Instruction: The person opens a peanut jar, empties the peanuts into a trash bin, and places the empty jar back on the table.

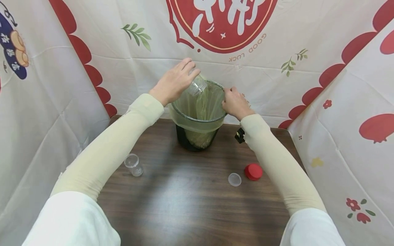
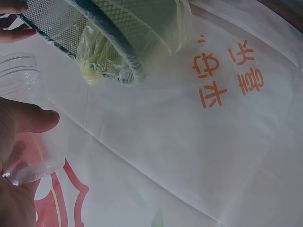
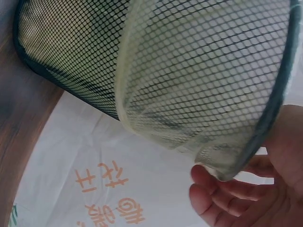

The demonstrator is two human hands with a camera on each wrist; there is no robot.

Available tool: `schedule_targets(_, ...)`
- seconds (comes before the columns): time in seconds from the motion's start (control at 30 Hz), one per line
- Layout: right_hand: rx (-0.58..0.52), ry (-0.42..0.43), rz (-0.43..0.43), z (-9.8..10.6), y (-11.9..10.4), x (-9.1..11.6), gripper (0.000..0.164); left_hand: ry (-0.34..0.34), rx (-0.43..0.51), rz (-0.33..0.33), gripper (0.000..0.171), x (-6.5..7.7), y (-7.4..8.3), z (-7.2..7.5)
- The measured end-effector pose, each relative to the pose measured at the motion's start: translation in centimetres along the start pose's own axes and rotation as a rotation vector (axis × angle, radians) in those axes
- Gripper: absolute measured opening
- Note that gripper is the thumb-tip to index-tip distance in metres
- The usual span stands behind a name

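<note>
My left hand (image 1: 175, 81) holds a clear plastic jar (image 1: 198, 85), tilted with its threaded mouth over the opening of a dark mesh trash bin (image 1: 182, 138). In the left wrist view, nothing shows inside the jar (image 2: 33, 163). A thin yellowish-green bag (image 1: 197, 127) lines the bin and folds down over its rim. My right hand (image 1: 236, 103) grips the bin's right rim. Seen from the right wrist, its fingers (image 3: 204, 176) are at the rim and bag edge, and the bin (image 3: 189, 71) appears upright on the table in the head view.
A second clear jar (image 1: 133, 165) is at the left of the brown wooden table (image 1: 184, 205). Toward the right are a round translucent disc (image 1: 234, 179) and a red lid (image 1: 253, 172). A printed white cloth (image 1: 258, 82) hangs close behind the bin and along both sides.
</note>
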State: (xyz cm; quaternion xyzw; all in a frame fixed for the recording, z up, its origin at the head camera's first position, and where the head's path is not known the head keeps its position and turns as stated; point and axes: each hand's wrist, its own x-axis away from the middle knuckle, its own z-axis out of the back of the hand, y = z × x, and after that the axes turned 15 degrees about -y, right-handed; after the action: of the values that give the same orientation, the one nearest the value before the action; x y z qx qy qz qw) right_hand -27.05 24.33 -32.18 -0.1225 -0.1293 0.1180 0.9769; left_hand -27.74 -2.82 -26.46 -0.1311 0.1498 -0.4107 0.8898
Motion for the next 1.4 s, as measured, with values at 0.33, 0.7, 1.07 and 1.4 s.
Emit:
schedule_targets(0.33, -0.003, -0.034, -0.024, 2.5, -1.7, 1.8, 0.06, 0.092, 0.023, 0.007, 0.047, 0.2, -0.3, 1.2)
schedule_targets(0.7, -0.015, 0.043, 0.034, 3.9, -3.6, 5.2, 0.06, 0.127, 0.108, 0.105, 0.055, 1.3, 0.7, 3.1)
schedule_targets(1.07, -0.068, 0.135, 0.131, 3.0, -3.7, 9.5, 0.058, 0.233, 0.219, 0.246, 0.05, 4.2, 3.1, 2.5)
schedule_targets(1.4, -0.105, 0.243, 0.21, 0.7, -2.7, 12.2, 0.055, 0.31, 0.387, 0.377, 0.065, 7.1, 5.5, 0.8)
